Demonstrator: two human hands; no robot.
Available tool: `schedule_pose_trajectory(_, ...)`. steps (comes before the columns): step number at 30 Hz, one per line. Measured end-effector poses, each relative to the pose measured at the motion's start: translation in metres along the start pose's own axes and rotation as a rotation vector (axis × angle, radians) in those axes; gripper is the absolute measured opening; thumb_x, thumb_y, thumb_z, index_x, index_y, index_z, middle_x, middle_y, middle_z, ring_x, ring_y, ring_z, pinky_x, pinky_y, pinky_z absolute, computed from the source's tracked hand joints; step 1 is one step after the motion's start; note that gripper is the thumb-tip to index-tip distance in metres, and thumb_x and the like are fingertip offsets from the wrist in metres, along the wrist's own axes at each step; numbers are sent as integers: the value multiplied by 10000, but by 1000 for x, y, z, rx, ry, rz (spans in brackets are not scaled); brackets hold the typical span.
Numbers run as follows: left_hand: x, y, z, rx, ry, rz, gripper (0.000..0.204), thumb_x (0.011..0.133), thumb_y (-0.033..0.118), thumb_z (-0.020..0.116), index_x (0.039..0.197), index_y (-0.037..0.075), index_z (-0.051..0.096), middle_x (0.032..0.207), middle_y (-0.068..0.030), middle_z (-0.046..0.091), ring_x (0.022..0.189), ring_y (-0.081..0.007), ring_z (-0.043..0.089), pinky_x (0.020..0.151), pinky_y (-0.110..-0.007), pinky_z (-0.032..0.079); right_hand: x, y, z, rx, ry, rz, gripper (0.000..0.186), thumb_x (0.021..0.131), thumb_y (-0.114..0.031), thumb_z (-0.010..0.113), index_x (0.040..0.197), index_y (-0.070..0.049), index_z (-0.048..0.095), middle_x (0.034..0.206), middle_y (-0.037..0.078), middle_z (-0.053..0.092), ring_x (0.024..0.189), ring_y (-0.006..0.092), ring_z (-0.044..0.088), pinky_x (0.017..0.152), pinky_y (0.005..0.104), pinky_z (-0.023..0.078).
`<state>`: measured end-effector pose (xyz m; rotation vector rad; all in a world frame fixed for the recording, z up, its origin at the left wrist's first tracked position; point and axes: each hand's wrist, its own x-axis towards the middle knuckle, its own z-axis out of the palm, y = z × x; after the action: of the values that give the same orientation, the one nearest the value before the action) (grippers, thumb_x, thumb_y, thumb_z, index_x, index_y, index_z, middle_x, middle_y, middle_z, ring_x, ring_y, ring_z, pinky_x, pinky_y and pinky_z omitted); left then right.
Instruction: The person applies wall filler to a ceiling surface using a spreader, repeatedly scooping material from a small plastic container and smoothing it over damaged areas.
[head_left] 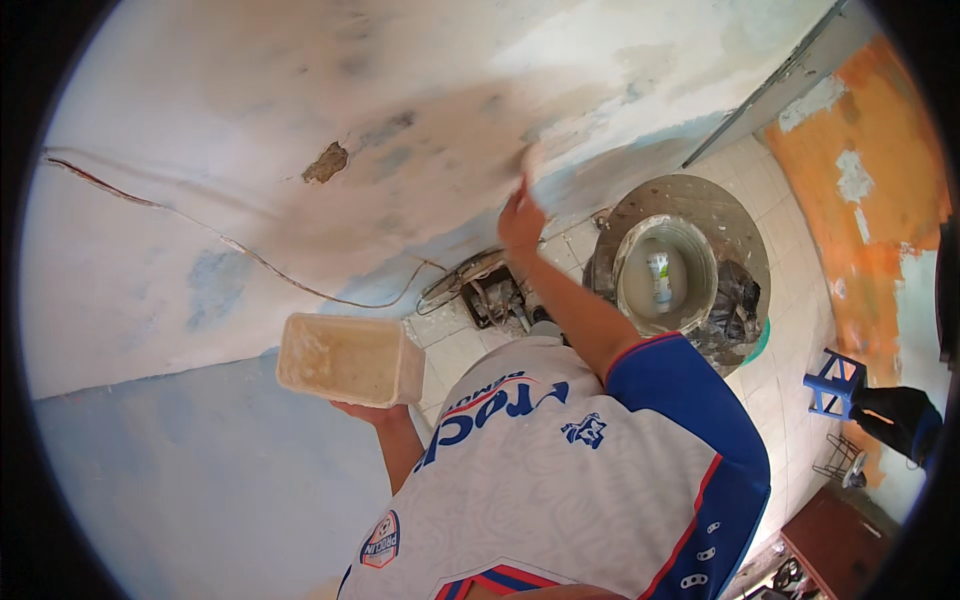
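My left hand (372,408) grips a rectangular translucent plastic tub (400,375) from below. Pale residue coats the inside of this tub, which is tilted toward me. Up at the wall, my right hand (521,220) is closed, its arm stretched forward. A pale blurred shape shows just above its fingers, too smeared to name. The wall (430,200) in front of that hand is patchy white, beige and blue, with a damp-looking darker area. A chipped hole (325,162) exposes rough brown material to the left of my right hand.
A round table (640,205) at right bears a bucket (708,255) with a bottle (659,280) inside, and a dark plastic bag (735,300). A loose cable (245,250) crosses the wall. A cluttered container (492,295) sits on the tiles. Farther right stands a blue stool (832,385).
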<state>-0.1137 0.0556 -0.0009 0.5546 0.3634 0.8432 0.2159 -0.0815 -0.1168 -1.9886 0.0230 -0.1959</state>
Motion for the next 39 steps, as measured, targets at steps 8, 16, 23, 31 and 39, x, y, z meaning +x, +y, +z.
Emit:
schedule_pose_trajectory(8, 0, 22, -5, -104, -57, -100, 674, 1039, 574, 484, 1553, 137, 484, 1530, -65, 556, 1384, -312, 541, 1160, -519, 457, 67, 145, -48, 26, 58, 275, 397, 1068, -171, 579, 1425, -11, 645, 1319, 154, 739, 1214, 242, 702, 1039, 372, 527)
schedule_pose_trajectory(16, -9, 36, -20, -103, 1, -64, 705, 1041, 605, 464, 1576, 146, 454, 1551, -84, 536, 1403, -342, 539, 1158, -562, 465, 113, 59, -29, 165, 258, 145, 490, 990, -81, 559, 1470, 6, 598, 1103, 241, 753, 986, 296, 718, 888, 429, 540)
schedule_pose_trajectory(23, -8, 38, -36, -137, -11, -88, 724, 1040, 620, 441, 1597, 159, 432, 1592, -83, 502, 1444, -344, 500, 1195, -569, 422, -47, 47, -3, 356, -113, 213, 418, 1094, -94, 458, 1479, -69, 619, 1344, 148, 721, 1271, 222, 662, 1048, 369, 500)
schedule_pose_trajectory(31, -24, 45, -51, 44, 224, -5, 740, 1033, 644, 442, 1598, 165, 423, 1609, -71, 481, 1445, -345, 499, 1192, -564, 428, 166, 77, -89, 385, 466, 33, 443, 1028, -72, 513, 1447, 36, 607, 1322, 216, 720, 1206, 263, 700, 1035, 364, 526)
schedule_pose_trajectory(39, -29, 50, -33, -73, 96, -59, 744, 1040, 643, 425, 1600, 154, 419, 1588, -81, 498, 1439, -333, 502, 1187, -541, 434, -95, 4, 13, 176, -200, -70, 284, 1081, -191, 569, 1239, -1, 709, 1026, 218, 752, 971, 301, 735, 848, 411, 570)
